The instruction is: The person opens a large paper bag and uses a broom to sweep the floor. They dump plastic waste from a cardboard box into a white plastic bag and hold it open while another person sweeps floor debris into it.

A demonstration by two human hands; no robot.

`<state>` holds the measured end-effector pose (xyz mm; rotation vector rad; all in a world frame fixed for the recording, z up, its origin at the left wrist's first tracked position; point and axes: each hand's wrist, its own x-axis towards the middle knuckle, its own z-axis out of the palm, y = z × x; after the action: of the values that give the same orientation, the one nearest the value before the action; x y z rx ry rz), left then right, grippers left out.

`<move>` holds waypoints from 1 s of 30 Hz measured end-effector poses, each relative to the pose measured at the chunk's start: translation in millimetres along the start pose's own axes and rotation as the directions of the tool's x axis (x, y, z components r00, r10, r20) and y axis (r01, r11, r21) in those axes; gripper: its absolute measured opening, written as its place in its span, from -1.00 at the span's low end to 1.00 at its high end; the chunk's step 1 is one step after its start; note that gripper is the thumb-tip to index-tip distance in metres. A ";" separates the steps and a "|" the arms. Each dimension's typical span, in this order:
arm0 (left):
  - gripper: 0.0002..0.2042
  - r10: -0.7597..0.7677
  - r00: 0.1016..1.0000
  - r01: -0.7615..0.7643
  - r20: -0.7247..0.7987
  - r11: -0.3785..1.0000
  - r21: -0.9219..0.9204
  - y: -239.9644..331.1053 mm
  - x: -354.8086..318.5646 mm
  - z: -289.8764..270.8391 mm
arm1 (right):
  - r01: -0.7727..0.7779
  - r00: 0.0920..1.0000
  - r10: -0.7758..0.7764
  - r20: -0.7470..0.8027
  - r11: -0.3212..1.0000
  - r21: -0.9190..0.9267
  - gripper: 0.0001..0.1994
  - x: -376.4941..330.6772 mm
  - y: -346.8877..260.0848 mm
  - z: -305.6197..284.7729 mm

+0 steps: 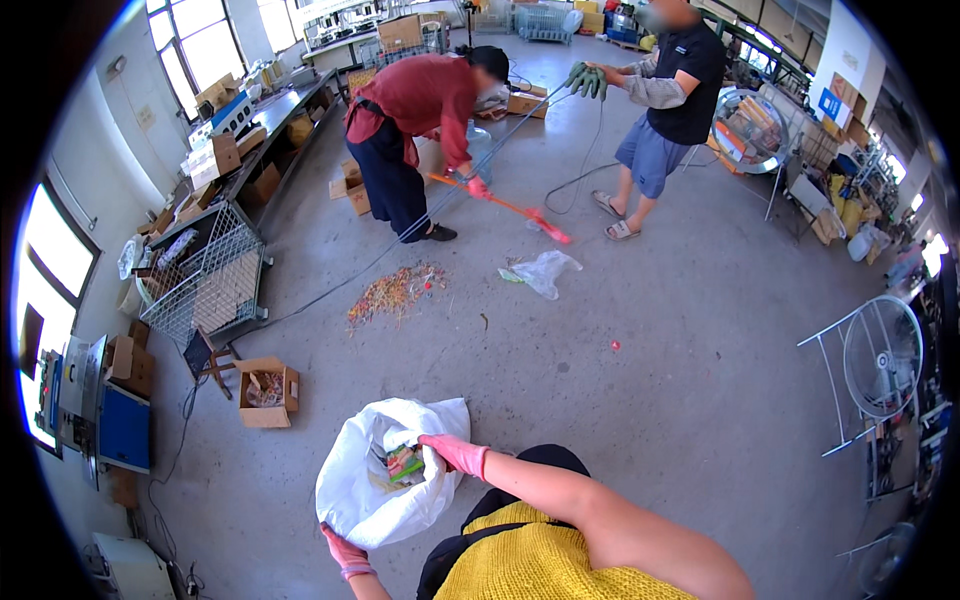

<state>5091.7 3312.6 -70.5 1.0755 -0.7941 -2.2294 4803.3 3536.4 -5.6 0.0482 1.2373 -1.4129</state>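
A white sack (350,505) stands in front of me with its mouth open toward me. Colourful wrappers and scraps (404,463) lie inside it. My right hand (457,455), in a pink glove, is closed on the sack's right rim. At the sack's lower left edge, my left hand (346,553), also pink-gloved, grips the white material; part of its fingers is hidden.
Ahead, a stooping person in red (425,95) holds an orange-handled tool (497,201). Another person (690,60) holds a long cord. A scrap pile (390,295), plastic bag (546,272), cardboard box (268,408) and wire cage (215,290) are on the floor.
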 end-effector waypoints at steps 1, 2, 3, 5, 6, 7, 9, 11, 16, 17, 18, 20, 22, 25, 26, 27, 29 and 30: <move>-0.34 -0.001 1.000 0.001 0.012 1.000 0.009 -0.4 -0.2 -1.1 | 0.000 1.000 0.000 0.001 1.000 -0.005 -0.43 -7.7 -5.0 1.7; -0.34 -0.001 1.000 0.001 0.001 1.000 0.001 -0.2 -1.1 -2.6 | 0.000 1.000 0.000 0.003 1.000 -0.009 -0.43 -11.8 -7.0 3.3; -0.34 0.000 1.000 0.000 -0.009 1.000 -0.007 0.2 -1.7 -4.0 | 0.014 1.000 -0.014 0.003 1.000 -0.005 -0.44 -11.0 -5.2 4.6; -0.34 -0.004 1.000 0.004 -0.019 1.000 -0.008 -3.9 -4.8 7.4 | 0.046 0.999 -0.046 -0.016 0.999 0.004 -0.44 -13.4 -2.9 0.1; -0.34 -0.002 1.000 0.002 -0.023 1.000 0.001 -5.8 -6.6 13.0 | 0.048 0.999 -0.049 -0.016 0.999 -0.002 -0.44 -13.5 -1.9 -2.6; -0.34 0.004 1.000 -0.004 -0.029 1.000 0.010 -5.7 -7.9 15.6 | 0.052 0.999 -0.052 -0.012 0.999 -0.008 -0.44 -12.8 -2.0 -3.9; -0.34 -0.011 0.999 0.011 -0.034 1.000 -0.008 -5.2 -10.6 20.6 | 0.054 0.998 -0.055 -0.021 0.998 -0.023 -0.44 -12.9 -1.7 -5.2; -0.35 -0.004 0.999 0.004 -0.034 1.000 -0.002 -1.4 -10.4 13.2 | 0.052 0.998 -0.054 -0.032 0.998 -0.042 -0.44 -14.3 -3.8 1.1; -0.35 -0.032 0.999 0.032 -0.032 0.999 -0.021 -2.5 -10.0 13.0 | -0.003 1.000 0.003 0.014 1.000 0.000 -0.41 -7.6 -0.9 -4.5; -0.35 -0.033 0.999 0.032 -0.026 0.999 -0.016 -3.4 -10.3 13.3 | -0.006 1.000 0.005 0.011 1.000 0.011 -0.41 -5.2 1.1 -6.5; -0.35 -0.034 0.999 0.034 -0.020 0.999 -0.012 -4.7 -9.8 14.2 | -0.006 1.000 0.006 0.009 1.000 0.015 -0.41 -3.7 3.7 -9.6; -0.35 -0.037 0.999 0.037 -0.005 0.999 -0.016 -5.3 -7.9 11.5 | -0.008 1.000 0.008 0.013 1.000 0.021 -0.41 -1.7 5.7 -10.5; -0.36 -0.043 0.999 0.044 0.017 0.998 -0.033 -5.9 -4.1 5.6 | -0.015 1.000 0.014 0.016 1.000 0.025 -0.40 1.1 5.8 -9.9; -0.36 -0.037 0.996 0.043 0.083 0.997 -0.069 -3.3 0.8 -5.8 | -0.016 1.000 0.015 0.025 0.999 0.034 -0.40 0.9 4.5 -5.6; -0.36 -0.058 0.994 0.069 0.096 0.992 -0.106 -2.1 0.0 -7.6 | -0.018 0.999 0.017 0.028 0.999 0.037 -0.40 -1.9 2.9 -3.9; -0.36 -0.077 0.991 0.093 0.109 0.985 -0.143 -0.9 -0.1 -9.1 | -0.003 1.000 0.003 0.019 1.000 0.030 -0.42 -3.9 2.1 -1.4; -0.37 -0.108 0.988 0.126 0.109 0.976 -0.177 -3.2 -4.7 4.7 | 0.026 1.000 -0.026 -0.014 1.000 0.016 -0.46 -9.8 1.4 -4.1; -0.37 -0.113 0.989 0.128 0.090 0.976 -0.174 -3.6 -9.1 12.7 | 0.027 0.999 -0.026 -0.026 1.000 0.016 -0.46 -11.8 1.1 -5.5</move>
<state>5085.5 3324.7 -62.0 0.9770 -0.5594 -2.4067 4804.3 3548.6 -0.9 0.0620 1.2518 -1.4494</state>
